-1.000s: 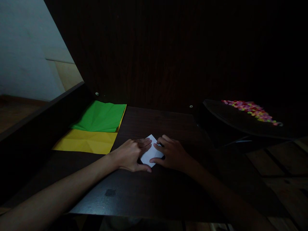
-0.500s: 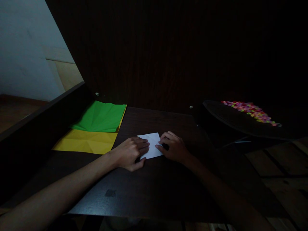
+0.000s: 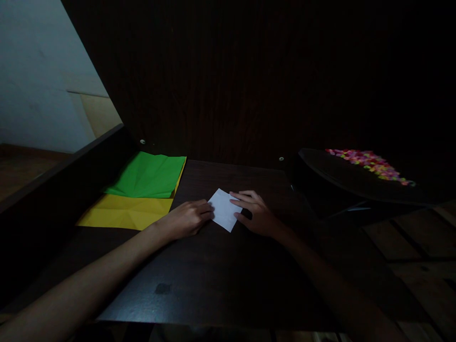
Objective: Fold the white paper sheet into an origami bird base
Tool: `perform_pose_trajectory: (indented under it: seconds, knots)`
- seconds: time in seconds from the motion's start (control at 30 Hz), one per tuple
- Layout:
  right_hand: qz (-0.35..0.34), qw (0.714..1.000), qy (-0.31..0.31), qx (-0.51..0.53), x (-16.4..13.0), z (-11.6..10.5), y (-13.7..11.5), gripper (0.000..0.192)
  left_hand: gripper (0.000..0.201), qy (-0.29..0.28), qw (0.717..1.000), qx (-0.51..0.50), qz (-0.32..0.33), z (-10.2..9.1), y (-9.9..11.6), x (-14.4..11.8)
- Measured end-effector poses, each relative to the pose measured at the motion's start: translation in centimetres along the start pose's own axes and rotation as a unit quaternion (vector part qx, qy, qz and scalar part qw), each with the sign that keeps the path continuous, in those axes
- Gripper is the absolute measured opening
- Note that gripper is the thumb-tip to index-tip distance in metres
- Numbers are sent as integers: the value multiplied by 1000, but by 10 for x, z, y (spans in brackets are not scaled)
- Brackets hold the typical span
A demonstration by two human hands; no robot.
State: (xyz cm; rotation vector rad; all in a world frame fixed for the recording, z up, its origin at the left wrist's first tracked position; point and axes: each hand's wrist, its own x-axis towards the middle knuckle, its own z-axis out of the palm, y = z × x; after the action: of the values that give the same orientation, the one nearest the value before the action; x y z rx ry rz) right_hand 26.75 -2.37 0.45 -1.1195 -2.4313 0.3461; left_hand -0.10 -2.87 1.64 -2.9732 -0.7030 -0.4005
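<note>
Head view: our left hand lies flat on the bench, its grip loose, fingertips touching the left edge of the white folded paper. Our right hand presses from the other side, fingers spread over the paper's right corner, pinning it rather than clasping it. The paper sits flat on the dark bench between both hands, turned like a diamond, roughly mid-bench.

To the left, well apart from the hands, we see a green sheet overlapping a yellow sheet, both flat on the bench against the raised side wall. A dark back panel closes the far edge just behind the paper. On the right, a dark round tray carries a heap of small multicoloured pieces; too dim to tell what they are. Nothing lies between the hands and the paper. Lighting is poor, so the paper's creases are unreadable.
</note>
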Motion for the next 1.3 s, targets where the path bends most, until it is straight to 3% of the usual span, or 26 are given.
perform_pose_trajectory:
  seconds: [0.27,0.53,0.77,0.9,1.17,1.3]
  knots:
    - [-4,999,-42,-15,-1,3,-2,43,23,-30,999,16,13,-7,-8,-1]
    - [18,997,-73,0,2,5,8,47,20,-39,998,55,10,-9,4,5]
    - [0,993,-115,-41,1,9,6,55,19,-103,986,90,-91,-1,38,10]
    - [-9,990,-103,-94,-2,15,2,59,38,-107,977,133,-127,8,48,12]
    - [-8,991,-95,-95,-4,14,0,65,20,-58,982,97,-151,-4,40,15]
    - [5,995,-80,-58,0,12,-1,67,20,59,982,52,-170,-2,29,14]
